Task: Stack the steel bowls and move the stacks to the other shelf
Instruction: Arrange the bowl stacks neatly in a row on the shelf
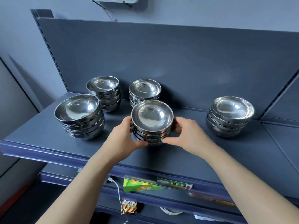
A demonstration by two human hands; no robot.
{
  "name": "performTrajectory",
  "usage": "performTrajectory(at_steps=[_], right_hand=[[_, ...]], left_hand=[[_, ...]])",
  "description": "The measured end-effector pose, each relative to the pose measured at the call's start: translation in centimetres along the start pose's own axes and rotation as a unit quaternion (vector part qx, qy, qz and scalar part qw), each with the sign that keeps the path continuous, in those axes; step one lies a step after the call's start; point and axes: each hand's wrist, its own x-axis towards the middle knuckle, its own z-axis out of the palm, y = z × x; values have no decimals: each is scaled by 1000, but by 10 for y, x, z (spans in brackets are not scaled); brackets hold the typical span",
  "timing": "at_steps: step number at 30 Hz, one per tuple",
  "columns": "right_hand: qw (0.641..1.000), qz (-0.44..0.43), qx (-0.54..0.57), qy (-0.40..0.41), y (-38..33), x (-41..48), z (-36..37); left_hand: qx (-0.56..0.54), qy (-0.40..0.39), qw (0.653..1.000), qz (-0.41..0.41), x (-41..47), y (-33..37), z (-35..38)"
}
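Observation:
A stack of steel bowls (152, 120) stands at the middle of the dark blue shelf (186, 152). My left hand (124, 136) grips its left side and my right hand (187, 131) grips its right side, thumbs curled round the lower bowls. Whether the stack touches the shelf I cannot tell. Other steel bowl stacks stand around it: a front left stack (79, 115), a back left stack (103, 92), a stack right behind the held one (144, 91), and a stack at the right (229, 115).
The shelf's back panel (161, 59) rises behind the stacks. Below the front edge a lower shelf holds a green box (139, 185), a label strip (174, 185), a white cable (118, 191) and a small packet (128, 206). A neighbouring shelf (284, 138) adjoins at the right.

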Motion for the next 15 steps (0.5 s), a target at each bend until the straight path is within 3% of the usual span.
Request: performTrajectory(at_steps=[15], right_hand=[[996, 62, -56, 29, -40, -8, 32]], left_hand=[[4, -51, 998, 24, 3, -32, -34]])
